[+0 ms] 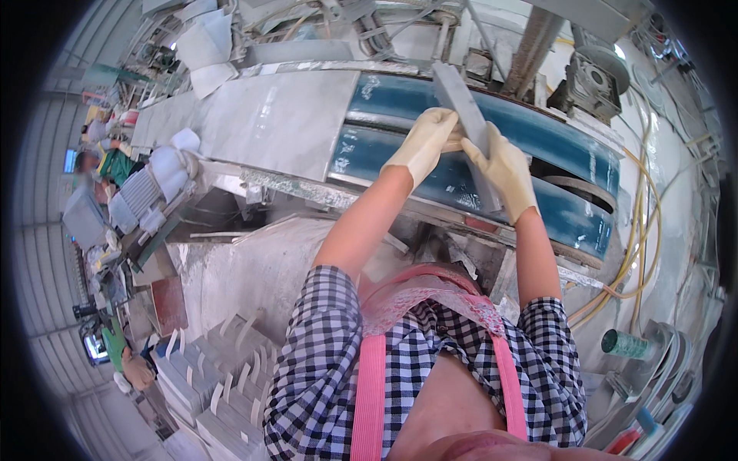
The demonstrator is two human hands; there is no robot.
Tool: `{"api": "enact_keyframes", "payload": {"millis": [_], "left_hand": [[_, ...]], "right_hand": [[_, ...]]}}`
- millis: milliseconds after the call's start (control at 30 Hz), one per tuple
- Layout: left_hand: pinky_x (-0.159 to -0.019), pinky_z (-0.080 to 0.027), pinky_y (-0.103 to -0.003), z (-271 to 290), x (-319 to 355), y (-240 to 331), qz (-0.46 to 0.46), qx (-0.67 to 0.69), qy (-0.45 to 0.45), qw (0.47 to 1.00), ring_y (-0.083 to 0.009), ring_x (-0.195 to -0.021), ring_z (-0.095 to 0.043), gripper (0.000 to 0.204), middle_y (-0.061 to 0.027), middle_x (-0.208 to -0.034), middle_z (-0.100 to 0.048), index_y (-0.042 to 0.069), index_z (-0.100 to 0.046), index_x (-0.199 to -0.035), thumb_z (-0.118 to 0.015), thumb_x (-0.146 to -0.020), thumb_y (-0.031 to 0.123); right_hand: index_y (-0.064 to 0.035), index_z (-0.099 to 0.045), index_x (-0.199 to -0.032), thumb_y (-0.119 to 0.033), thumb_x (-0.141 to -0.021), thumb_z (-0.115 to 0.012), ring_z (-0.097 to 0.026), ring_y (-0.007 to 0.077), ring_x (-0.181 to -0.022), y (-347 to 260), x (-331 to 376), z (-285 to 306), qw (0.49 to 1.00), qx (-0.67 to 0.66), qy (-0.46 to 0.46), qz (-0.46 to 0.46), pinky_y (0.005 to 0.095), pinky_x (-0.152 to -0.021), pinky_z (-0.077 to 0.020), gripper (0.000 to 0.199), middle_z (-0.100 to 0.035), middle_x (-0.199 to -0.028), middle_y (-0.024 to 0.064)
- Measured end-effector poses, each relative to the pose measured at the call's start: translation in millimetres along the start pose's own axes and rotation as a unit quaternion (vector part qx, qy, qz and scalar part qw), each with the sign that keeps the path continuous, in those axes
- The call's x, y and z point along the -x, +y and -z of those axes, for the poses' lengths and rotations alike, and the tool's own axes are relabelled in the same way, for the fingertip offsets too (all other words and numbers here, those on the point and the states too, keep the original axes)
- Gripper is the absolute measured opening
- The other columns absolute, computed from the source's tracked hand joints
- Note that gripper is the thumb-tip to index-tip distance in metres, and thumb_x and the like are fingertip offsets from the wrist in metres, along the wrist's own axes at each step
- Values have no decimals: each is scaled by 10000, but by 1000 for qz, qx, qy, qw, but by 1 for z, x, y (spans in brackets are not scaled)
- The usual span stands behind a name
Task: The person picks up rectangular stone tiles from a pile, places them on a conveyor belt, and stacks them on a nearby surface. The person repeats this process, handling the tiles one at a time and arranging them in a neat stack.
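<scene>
A long, narrow grey strip [460, 96], like a cut piece of stone or tile, is held slantwise above blue, wet-looking bands [380, 150] on a machine bed. My left hand [425, 144], in a cream glove, is closed at the strip's left edge; part of its fingers is hidden. Gloved the same way, my right hand [503, 170] grips the strip's right side, thumb toward me. The strip's lower end hangs close to the bed's near edge. To the left of the blue bands lies a broad, pale grey slab [265, 127].
Motors [592, 81] stand at the far right and on the left [157, 188]. Yellow hoses [638, 230] hang at the right. Stacked grey blocks with pale straps [223, 376] sit at lower left. A person in green [117, 165] is far left.
</scene>
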State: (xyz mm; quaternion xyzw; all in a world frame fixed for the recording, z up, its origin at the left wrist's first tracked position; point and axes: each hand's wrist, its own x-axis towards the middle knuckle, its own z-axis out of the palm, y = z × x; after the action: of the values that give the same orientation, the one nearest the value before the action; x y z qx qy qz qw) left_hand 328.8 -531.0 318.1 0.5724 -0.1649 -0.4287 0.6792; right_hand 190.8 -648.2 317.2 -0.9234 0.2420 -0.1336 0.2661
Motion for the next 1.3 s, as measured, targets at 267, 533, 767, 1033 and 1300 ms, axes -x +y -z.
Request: {"api": "enact_keyframes", "payload": {"millis": [267, 533, 767, 1033, 1300], "left_hand": [[-874, -486, -511, 160, -9, 32, -14, -718, 273, 640, -364, -1069, -610, 413, -194, -1073, -659, 45, -625, -1091, -722, -819, 340], [-973, -436, -513, 211, -12, 41, 107, -757, 285, 579, -413, -1213, -500, 809, -226, -1288, -523, 18, -457, -1316, -771, -746, 500], [-956, -474, -454, 193, -22, 55, 182, -756, 252, 576, -360, -1213, -547, 573, -239, -1312, -558, 1, -465, -1349, -641, -870, 263], [-883, -524, -402, 180, 26, 105, 11, -420, 203, 884, -308, -953, -679, 369, -168, -1057, -697, -39, -593, -1205, -516, -872, 100], [-799, -567, -387, 32, 17, 2, -3, -96, 132, 987, -260, -867, -678, 315, -168, -1070, -657, -76, -590, -1154, -505, -876, 43]], "right_hand": [[72, -493, -1344, -477, -921, -587, -672, 449, -906, -3, -1, 1, 999, 5, -23, -23, 500, -804, -529, 699, -674, -1007, 312], [42, -510, -1355, -483, -924, -590, -665, 439, -928, 3, 2, -1, 999, 34, -22, -34, 495, -832, -515, 684, -666, -1032, 312], [15, -501, -1376, -455, -943, -579, -664, 436, -937, 9, 4, -2, 999, 35, -15, -12, 494, -824, -513, 644, -662, -1037, 309], [30, -552, -1309, -462, -936, -581, -647, 454, -975, 1, 3, 1, 1000, 2, 11, 17, 485, -832, -508, 618, -645, -1066, 333], [5, -582, -1089, -555, -930, -532, -650, 463, -893, -4, 6, 7, 1000, 4, 12, -7, 526, -783, -512, 583, -673, -938, 292]]}}
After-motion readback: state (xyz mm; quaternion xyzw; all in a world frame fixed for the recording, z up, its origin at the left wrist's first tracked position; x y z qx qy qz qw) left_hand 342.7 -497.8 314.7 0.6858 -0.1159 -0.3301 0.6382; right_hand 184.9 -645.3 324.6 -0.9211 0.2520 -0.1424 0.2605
